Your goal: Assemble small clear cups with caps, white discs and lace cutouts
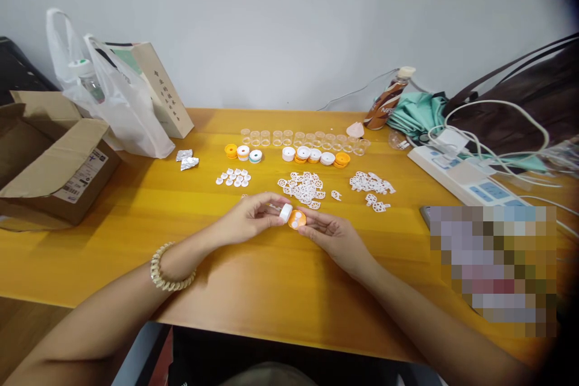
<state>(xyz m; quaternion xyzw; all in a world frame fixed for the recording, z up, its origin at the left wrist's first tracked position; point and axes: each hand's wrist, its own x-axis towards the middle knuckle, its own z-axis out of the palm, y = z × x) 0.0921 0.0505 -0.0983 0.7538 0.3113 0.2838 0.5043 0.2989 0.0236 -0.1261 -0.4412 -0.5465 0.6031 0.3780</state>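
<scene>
My left hand (257,217) is closed, with a small white round cap (286,213) between thumb and fingers. Beside it, my right hand (332,234) pinches an orange round cap (297,219) with pale round spots on its face. The two caps are side by side, close together above the table; whether they touch I cannot tell. Just beyond my hands lies a pile of flat white openwork plastic pieces (304,186). To its left are several small white knobbed pieces (233,178). Behind stand white and orange round caps (314,156) and a row of clear small cups (307,139).
A cardboard box (54,175), a white plastic bag (126,108) and a tall carton (167,90) stand at left. Foil scraps (188,161) lie near them. At right are a bottle (388,99), a power strip (465,175) with cables, and a blurred-out object (493,271).
</scene>
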